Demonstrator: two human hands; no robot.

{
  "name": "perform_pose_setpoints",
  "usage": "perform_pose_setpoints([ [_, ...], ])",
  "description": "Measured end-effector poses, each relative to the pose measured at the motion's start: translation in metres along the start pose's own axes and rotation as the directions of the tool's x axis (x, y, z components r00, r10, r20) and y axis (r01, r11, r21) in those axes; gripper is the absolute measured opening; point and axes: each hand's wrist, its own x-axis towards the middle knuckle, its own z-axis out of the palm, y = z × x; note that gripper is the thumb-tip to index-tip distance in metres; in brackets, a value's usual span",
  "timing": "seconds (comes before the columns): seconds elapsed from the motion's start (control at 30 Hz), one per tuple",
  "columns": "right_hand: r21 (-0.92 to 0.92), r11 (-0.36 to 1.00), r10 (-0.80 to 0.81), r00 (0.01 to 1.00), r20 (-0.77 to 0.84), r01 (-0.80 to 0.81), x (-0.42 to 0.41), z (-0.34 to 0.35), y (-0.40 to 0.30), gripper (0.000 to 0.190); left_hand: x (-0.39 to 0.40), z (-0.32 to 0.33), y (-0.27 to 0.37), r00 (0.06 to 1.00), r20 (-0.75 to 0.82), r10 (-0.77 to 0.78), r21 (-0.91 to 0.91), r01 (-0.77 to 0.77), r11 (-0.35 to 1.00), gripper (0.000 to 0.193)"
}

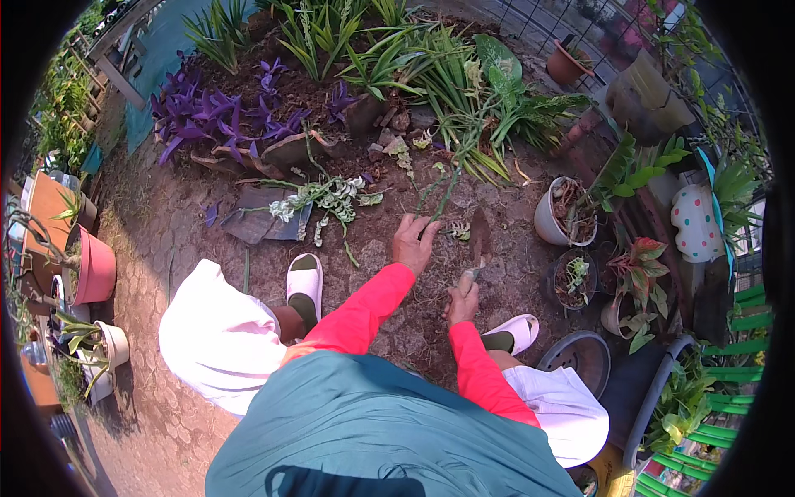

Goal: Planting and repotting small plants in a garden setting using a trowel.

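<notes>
My left hand grips the lower ends of long green plant stems, which stretch up and away towards the planted bed. In my right hand is the handle of a garden trowel; its narrow brown blade points away from me, over the paving. A small pale-green leaf sprig lies between the stems and the blade. Left of my left hand, a cut branch with white-and-green variegated leaves rests partly on a dark flat sheet.
Purple-leaved plants and strappy green plants fill the bed ahead, edged by broken pottery pieces. On the right stand a white pot, a dark pot and a grey basin. A pink pot stands left.
</notes>
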Motion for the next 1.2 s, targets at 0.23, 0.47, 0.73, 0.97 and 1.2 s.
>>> perform_pose_setpoints([
  [0.23, 0.062, 0.998, 0.028, 0.998, 0.062, -0.032, -0.005, 0.006, -0.012, 0.034, 0.169, 0.063, 0.084, 0.997, 0.065, 0.045, 0.046, -0.048, 0.998, 0.081],
  [0.47, -0.287, 0.843, -0.489, 0.870, -0.056, 0.455, 0.053, -0.014, 0.058, 0.040, 0.116, 0.064, 0.076, 0.905, 0.373, 0.206, -0.058, -0.199, 0.978, 0.033],
  [0.73, -0.068, 0.997, 0.051, 0.987, 0.150, -0.042, -0.008, 0.017, 0.009, 0.030, 0.008, -0.070, -0.103, 0.778, -0.306, -0.549, 0.238, 0.621, 0.747, 0.020],
  [0.97, -0.119, 0.991, 0.071, 0.986, 0.152, -0.053, -0.016, 0.034, 0.000, 0.028, 0.083, -0.139, -0.128, 0.816, -0.558, 0.152, 0.628, 0.295, 0.720, 0.010],
  [1.2, -0.179, 0.983, 0.064, 0.985, 0.163, -0.035, -0.020, 0.037, 0.003, 0.030, 0.092, -0.138, -0.125, 0.974, -0.011, -0.225, 0.736, 0.161, 0.658, 0.019],
])
